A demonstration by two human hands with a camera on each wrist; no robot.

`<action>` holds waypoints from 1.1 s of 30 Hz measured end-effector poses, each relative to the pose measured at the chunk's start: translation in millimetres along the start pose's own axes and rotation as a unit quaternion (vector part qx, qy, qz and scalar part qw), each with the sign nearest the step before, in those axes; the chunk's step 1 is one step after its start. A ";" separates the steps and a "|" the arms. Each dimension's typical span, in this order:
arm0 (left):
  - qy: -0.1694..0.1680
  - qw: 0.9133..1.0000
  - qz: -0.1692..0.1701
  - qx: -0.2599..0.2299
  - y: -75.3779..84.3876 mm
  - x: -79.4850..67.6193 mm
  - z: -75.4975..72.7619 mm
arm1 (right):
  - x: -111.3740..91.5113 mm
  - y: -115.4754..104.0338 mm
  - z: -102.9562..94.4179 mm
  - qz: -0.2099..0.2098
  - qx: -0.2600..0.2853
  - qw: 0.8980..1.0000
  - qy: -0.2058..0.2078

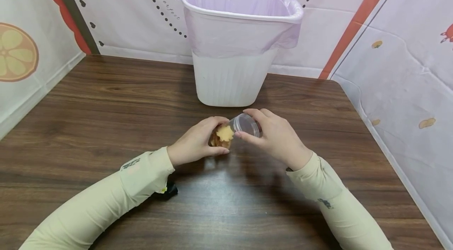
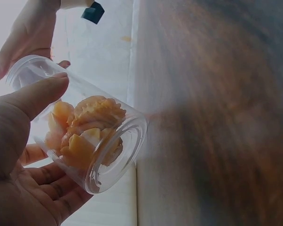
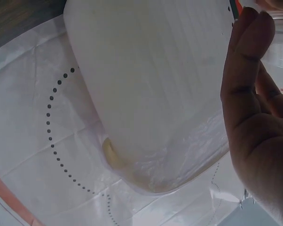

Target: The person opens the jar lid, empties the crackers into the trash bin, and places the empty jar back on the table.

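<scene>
My left hand (image 1: 194,142) grips a clear plastic jar (image 2: 87,181), its thumb along one side and the fingers around the other. Yellow-orange, ruffled snack pieces (image 2: 97,115) lie inside, toward the jar's base. The jar is tilted, with its top end turned to the right hand. My right hand (image 1: 277,136) holds the clear round lid (image 1: 249,124) at that end, thumb and fingers on opposite sides of the rim. In the right wrist view, the fingers (image 3: 245,70) are bent beside the clear rim at the upper right.
A white bin (image 1: 230,77) with a pale purple liner (image 1: 240,37) stands on the dark wooden table (image 1: 124,104), just beyond the hands. Printed cloth (image 1: 120,18) hangs behind and at both sides. A small black object (image 1: 170,191) shows by the left sleeve.
</scene>
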State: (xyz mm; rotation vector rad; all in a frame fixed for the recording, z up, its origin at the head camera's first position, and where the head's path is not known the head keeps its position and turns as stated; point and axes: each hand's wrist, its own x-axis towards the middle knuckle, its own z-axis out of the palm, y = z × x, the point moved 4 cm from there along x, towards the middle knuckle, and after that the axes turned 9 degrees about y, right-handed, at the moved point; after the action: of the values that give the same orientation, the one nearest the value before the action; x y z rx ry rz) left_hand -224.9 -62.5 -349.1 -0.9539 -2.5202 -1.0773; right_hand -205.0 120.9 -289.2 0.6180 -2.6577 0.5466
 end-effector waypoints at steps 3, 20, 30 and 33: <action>0.001 1.000 -0.001 0.001 0.7 0.3 -0.8 | 0.1 -1.0 0.7 -0.004 0.003 1.000 0.006; -0.007 1.000 -0.009 -0.008 0.0 -0.3 1.4 | -0.3 -1.6 2.7 0.000 0.014 1.000 0.006; 0.004 1.000 0.001 0.012 2.5 -1.2 3.1 | -1.2 -4.1 1.7 -0.009 0.020 1.000 0.014; 0.000 1.000 0.003 0.018 2.5 -1.1 3.1 | -1.1 -4.2 1.1 -0.013 0.022 1.000 0.007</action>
State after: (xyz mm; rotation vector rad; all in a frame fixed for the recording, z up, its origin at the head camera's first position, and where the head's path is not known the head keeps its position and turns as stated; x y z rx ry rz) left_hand -222.3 -59.5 -350.4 -0.9504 -2.5264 -1.0271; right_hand -202.3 117.3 -289.5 0.6585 -2.6268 0.6005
